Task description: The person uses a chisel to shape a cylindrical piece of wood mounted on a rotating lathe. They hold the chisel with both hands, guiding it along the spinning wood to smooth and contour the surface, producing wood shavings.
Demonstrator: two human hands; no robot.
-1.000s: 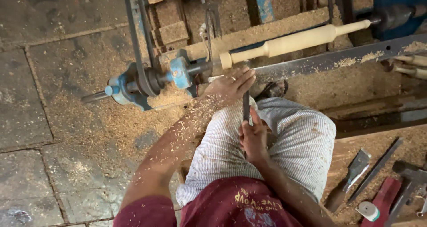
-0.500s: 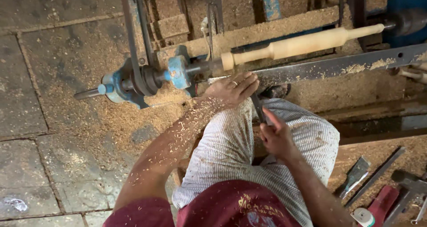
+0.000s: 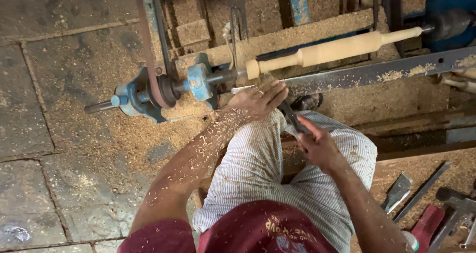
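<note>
A pale turned wooden spindle point(image 3: 337, 47) is mounted on a floor lathe, between a blue headstock point(image 3: 201, 82) and a dark tailstock point(image 3: 448, 22). My left hand point(image 3: 258, 99) lies palm down on the metal tool rest bar point(image 3: 377, 72), just below the spindle's left end, and covers the tip of a dark chisel point(image 3: 289, 115). My right hand point(image 3: 317, 144) grips the chisel's handle over my striped trouser knee. Wood shavings cover my left forearm.
A drive belt point(image 3: 148, 40) runs over the pulley at the left of the lathe. Sawdust covers the stone floor around it. Several chisels and metal tools point(image 3: 421, 193) lie on the ground at the lower right. More turned pieces point(image 3: 463, 79) show at the right edge.
The view has drifted so the lathe sits lower and further right. My right hand has moved right and down along the chisel handle. My left hand stays on the tool rest.
</note>
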